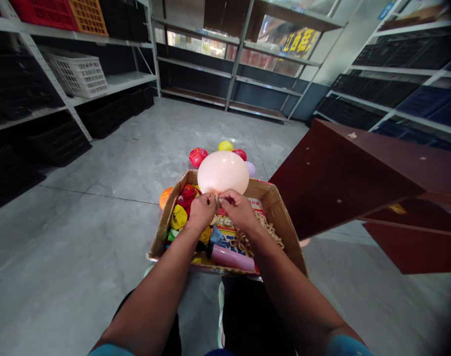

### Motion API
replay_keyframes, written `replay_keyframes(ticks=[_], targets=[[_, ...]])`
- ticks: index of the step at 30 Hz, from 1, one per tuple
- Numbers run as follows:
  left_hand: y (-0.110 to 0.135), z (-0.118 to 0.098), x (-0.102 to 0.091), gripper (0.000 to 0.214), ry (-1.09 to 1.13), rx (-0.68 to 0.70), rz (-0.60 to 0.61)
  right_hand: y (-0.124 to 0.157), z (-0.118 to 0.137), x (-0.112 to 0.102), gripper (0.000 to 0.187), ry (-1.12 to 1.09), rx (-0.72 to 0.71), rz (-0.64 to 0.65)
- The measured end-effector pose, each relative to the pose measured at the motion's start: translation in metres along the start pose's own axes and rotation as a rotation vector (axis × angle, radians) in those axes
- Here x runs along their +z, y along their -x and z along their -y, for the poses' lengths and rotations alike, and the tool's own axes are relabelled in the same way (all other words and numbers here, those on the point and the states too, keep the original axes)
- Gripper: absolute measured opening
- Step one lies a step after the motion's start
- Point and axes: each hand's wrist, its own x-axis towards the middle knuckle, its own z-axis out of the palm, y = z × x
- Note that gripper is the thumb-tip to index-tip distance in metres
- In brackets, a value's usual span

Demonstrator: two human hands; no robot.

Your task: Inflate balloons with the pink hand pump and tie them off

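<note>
An inflated pale pink balloon (224, 172) stands over the far side of an open cardboard box (284, 217). At its neck, my left hand (203, 211) and my right hand (238, 210) meet, fingertips pinched on the balloon's end. The exact hold is too small to make out. Below the hands, the box holds a pink balloon pump (232, 258), loose yellow balloons (179, 217) and red ones (188, 195) at the left, and a heap of beige balloons (267, 227) at the right.
Inflated balloons lie on the floor beyond the box, among them a red one (198, 156) and a yellow one (225, 146); an orange one (165, 198) is at its left. Dark red furniture (344, 183) stands close on the right. Metal shelves (228, 74) line the walls.
</note>
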Motion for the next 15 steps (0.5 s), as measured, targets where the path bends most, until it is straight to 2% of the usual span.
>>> replay_keyframes(ticks=[3, 8, 15], targets=[[-0.001, 0.002, 0.001, 0.029, 0.039, 0.021, 0.0, -0.001, -0.004, 0.003, 0.007, 0.036, 0.005, -0.057], [-0.002, 0.006, 0.002, 0.026, 0.028, 0.046, -0.001, -0.003, -0.013, 0.008, 0.015, 0.048, 0.002, -0.129], [-0.002, 0.008, 0.003, 0.025, 0.104, 0.043, -0.001, -0.002, -0.008, 0.008, 0.013, 0.034, -0.124, -0.164]])
